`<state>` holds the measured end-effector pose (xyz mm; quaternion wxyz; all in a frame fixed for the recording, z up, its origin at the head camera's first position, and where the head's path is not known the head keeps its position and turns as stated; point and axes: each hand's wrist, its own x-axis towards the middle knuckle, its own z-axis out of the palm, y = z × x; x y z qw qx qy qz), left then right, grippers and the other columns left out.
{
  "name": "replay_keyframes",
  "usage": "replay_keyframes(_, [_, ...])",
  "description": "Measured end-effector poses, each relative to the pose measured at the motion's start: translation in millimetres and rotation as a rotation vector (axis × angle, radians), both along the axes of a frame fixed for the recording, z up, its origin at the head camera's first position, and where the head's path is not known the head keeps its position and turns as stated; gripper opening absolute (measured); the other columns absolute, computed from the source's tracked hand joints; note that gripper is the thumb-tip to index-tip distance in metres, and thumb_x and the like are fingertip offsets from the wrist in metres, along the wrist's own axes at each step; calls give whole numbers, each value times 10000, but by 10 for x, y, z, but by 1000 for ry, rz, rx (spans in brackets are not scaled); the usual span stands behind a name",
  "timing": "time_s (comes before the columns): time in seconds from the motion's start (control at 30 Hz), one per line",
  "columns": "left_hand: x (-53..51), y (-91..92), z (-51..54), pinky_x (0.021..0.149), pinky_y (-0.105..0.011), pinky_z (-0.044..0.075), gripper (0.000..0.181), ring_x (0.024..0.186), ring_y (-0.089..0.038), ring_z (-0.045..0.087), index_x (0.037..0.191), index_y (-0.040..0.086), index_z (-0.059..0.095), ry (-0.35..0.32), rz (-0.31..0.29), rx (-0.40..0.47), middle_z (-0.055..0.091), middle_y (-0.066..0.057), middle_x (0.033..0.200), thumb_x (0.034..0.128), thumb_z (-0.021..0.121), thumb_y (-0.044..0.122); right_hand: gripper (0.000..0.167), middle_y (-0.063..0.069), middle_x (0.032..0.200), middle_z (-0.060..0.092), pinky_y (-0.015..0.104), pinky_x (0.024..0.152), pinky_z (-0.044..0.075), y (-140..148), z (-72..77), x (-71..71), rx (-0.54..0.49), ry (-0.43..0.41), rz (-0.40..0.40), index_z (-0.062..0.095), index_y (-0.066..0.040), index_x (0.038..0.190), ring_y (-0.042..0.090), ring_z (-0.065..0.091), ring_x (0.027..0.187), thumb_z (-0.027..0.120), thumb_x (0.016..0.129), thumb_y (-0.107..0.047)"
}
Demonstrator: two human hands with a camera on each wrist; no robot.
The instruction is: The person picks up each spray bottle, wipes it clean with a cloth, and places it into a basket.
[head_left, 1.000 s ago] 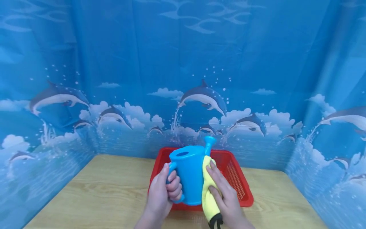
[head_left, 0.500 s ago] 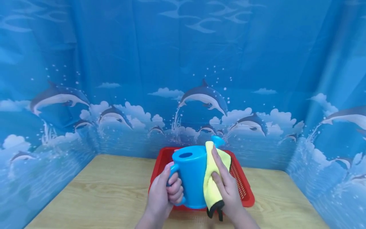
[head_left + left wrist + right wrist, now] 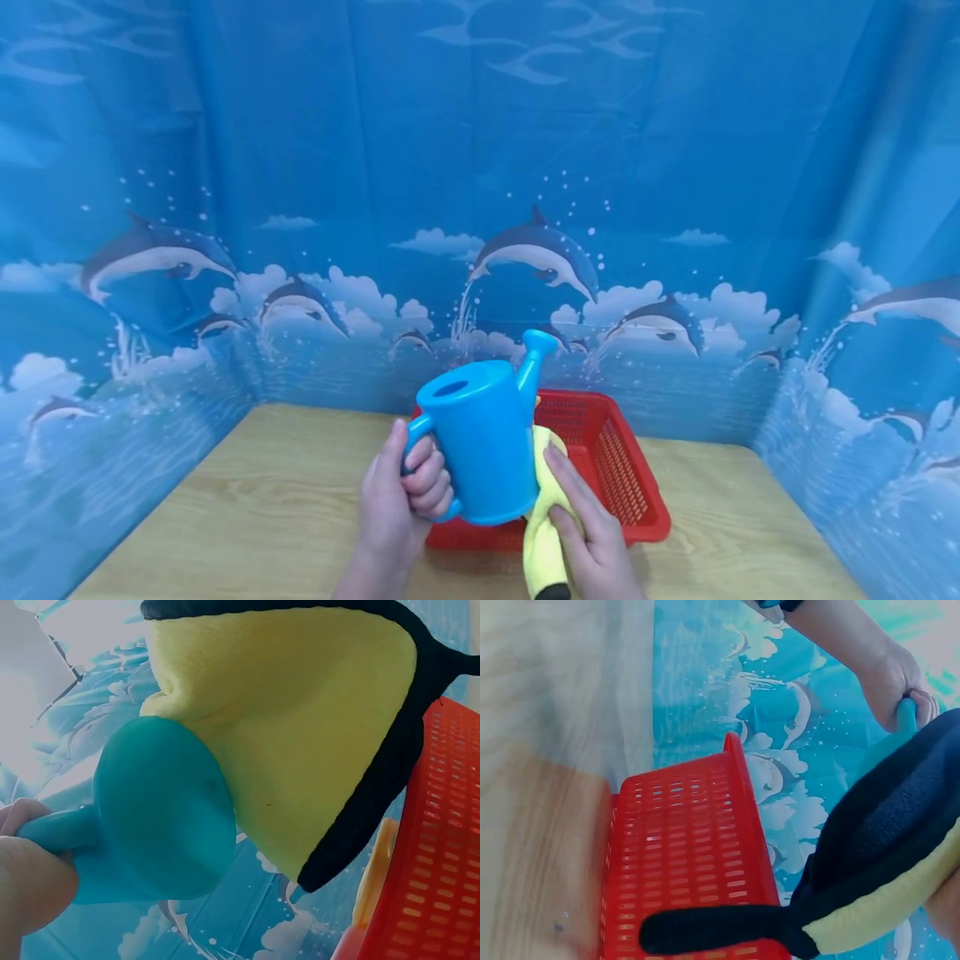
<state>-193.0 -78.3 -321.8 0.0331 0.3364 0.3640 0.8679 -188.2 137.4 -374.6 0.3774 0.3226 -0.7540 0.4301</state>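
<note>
In the head view my left hand [image 3: 397,504] grips the handle of a blue plastic watering can [image 3: 483,450], fingers curled round it. The can is held up over the basket, tilted, its spout rising to the right. My right hand [image 3: 596,529] holds a yellow cloth [image 3: 546,508] with black edging between thumb and fingers, against the can's right side below the spout. From the left wrist view, the can's base [image 3: 165,814] faces the camera beside the spread cloth [image 3: 292,735]. A black loop [image 3: 712,930] hangs off the cloth in the right wrist view.
A red perforated basket [image 3: 645,492] stands on the wood-grain table [image 3: 262,500] behind and under the can. Something yellow and something pink show by its rim in the left wrist view, partly hidden. A blue dolphin-print curtain [image 3: 480,167] surrounds the table.
My left hand has moved the watering can left and upward and tilted it. The cloth in my right hand has shifted down from the spout, which is uncovered now.
</note>
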Motion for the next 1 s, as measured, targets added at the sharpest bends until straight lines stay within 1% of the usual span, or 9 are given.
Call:
replay_keyframes(0.07, [-6,-8,6,450,-316,55,536,451,-142,149,682,223,384,10,-27,4,198,11,555,1068,24,316,631,-99,1490,424,105,1056,296,10,3,3,-8,6,-3,486,-18,1391,-5,369,1371,556,804,202])
replay_keyframes(0.2, [-16,3,3,447,-310,63,518,450,-142,154,696,203,352,55,-105,1,204,10,557,1063,0,303,593,-172,1464,436,74,1007,332,43,107,9,-13,-89,-15,476,-77,1413,-59,380,1341,532,871,156])
replay_keyframes(0.33, [-6,35,-17,442,-318,80,503,451,-156,170,709,206,357,91,-130,-24,223,1,559,1064,13,300,563,-166,1464,439,68,972,366,85,235,-37,-22,-138,2,468,-101,1424,-69,382,1336,532,907,114])
replay_keyframes(0.43, [3,64,-28,437,-321,81,493,452,-157,174,724,213,371,95,-132,-31,230,-1,560,1065,26,299,584,-98,1479,444,84,958,384,119,315,-115,-4,-92,-25,480,-110,1419,-41,388,1347,581,885,105])
replay_keyframes(0.6, [28,119,-34,440,-317,86,494,450,-155,187,732,228,385,69,-149,-62,246,6,556,1064,31,316,589,-18,1463,480,97,1003,357,173,412,-310,14,62,-133,540,-109,1371,-4,396,1358,645,832,103])
replay_keyframes(0.67, [43,140,-36,444,-311,91,499,449,-159,189,724,237,388,57,-137,-82,255,10,555,1064,33,323,559,-4,1449,499,90,1032,325,186,438,-379,5,109,-178,563,-104,1349,12,395,1365,642,834,100])
replay_keyframes(0.77, [62,158,-43,453,-286,114,495,448,-146,207,720,245,393,32,-106,-106,268,16,556,1066,49,332,538,13,1427,525,83,1022,335,181,477,-440,-21,109,-204,572,-117,1341,35,392,1366,627,851,98])
replay_keyframes(0.87, [75,152,-48,475,-257,145,494,461,-114,243,716,265,417,-18,-76,-116,280,27,558,1069,84,355,527,-5,1420,534,73,948,389,161,505,-447,-39,33,-207,564,-171,1356,24,390,1349,610,887,65])
replay_keyframes(1.0, [59,135,-57,477,-264,147,491,469,-117,244,713,266,416,-19,-54,-119,276,23,560,1071,89,347,499,-31,1439,512,132,894,451,146,508,-421,-15,-68,-165,546,-210,1371,30,363,1354,575,929,20])
